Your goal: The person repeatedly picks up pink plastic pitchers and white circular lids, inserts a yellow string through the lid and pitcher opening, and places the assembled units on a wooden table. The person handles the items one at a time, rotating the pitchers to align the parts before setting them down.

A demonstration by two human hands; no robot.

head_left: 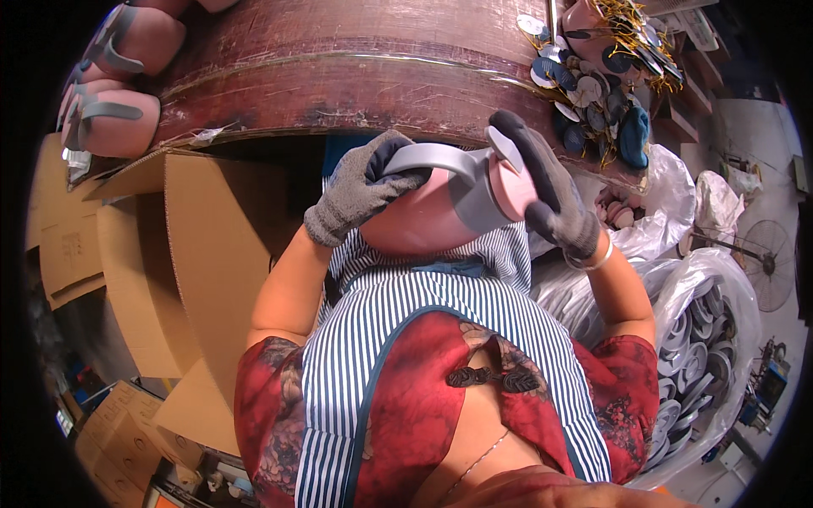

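- The left hand (360, 188), in a grey knit glove with dark fingertips, was curled shut over the grey strap (440, 161) where it crossed the top of the pink rounded piece (423, 222).
- The right hand (550, 190), gloved the same way, was wrapped closed around the far end of the pink rounded piece, its dark fingers lying over the end face and the thumb pressed below.
- The pink rounded piece was held in the air between both hands, just in front of the near edge of the wooden table (356, 68), above the person's striped apron (406, 339).
- The grey strap arched from the left hand across the piece and dropped down its side as a broad band.
- More pink pieces with grey straps (114, 114) lay at the table's left end, over its edge.
- A heap of round grey and blue discs with yellow strings (593, 93) sat at the table's right end.
- Flattened cardboard sheets (203, 254) stood below the table on the person's left.
- A clear plastic bag of grey straps (703, 339) stood on the person's right, with another plastic bag (656, 203) just beyond it near the table's right edge.
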